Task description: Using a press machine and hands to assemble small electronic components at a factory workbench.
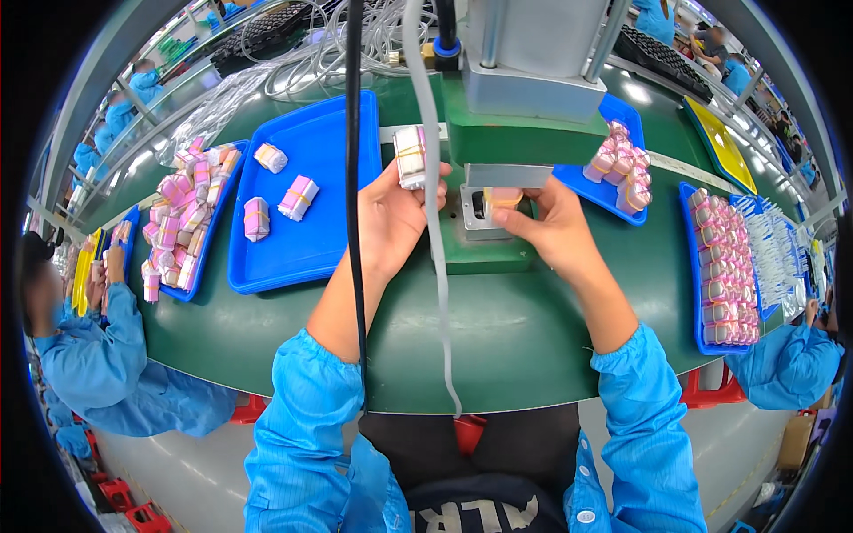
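item, first bundle: pink and white wrapping, yellowish band; located in the left hand, above the counter, long axis running roughly up and down the view, with the grey cable crossing in front of its right edge. left fingers: partly curled, thumb on one side and fingers on the other, holding the bundle; full contact on the far side hidden. item, second bundle: pink with a yellowish band; located at the metal holder, under the plate of the green press. it lies directly left of the fingers of the right hand and touches them; the visible part looks wider than tall, though its true long axis cannot be told. right fingers: drawn in to about the bundle's width, thumb on the near face; rear fingertips hidden. key relation: the holder sits between the two hands, right hand nearer, at its edge; first bundle apart from it, to the left and farther from the wearer, its long axis seemingly crosswise to the second bundle's visible width.
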{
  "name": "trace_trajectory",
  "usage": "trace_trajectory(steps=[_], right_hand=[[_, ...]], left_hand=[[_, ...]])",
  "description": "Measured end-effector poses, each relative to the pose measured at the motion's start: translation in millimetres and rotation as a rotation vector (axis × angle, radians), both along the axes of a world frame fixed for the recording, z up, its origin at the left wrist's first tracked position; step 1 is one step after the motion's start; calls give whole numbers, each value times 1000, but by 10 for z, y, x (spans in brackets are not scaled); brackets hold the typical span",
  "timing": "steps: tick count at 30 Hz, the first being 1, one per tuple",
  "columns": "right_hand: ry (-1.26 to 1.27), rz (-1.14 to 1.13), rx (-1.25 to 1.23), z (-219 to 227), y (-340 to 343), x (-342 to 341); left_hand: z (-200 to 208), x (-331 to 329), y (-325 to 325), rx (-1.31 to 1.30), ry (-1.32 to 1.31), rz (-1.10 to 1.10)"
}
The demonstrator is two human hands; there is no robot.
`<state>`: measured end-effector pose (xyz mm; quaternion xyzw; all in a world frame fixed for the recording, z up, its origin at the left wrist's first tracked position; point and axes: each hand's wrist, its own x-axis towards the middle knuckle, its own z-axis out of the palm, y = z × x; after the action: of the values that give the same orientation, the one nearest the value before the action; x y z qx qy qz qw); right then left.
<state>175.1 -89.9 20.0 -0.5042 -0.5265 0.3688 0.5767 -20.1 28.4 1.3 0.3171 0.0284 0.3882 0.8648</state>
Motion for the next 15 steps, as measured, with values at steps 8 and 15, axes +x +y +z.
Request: trace_trajectory(steps=[8,15], right_hand=[[-70,13,6,-49,54,-17],[-188,-6,-47,-44,62,6]], left_hand=[[136,-3,-81,-151,-25,2],[165,-25,-97,-107,37,48]])
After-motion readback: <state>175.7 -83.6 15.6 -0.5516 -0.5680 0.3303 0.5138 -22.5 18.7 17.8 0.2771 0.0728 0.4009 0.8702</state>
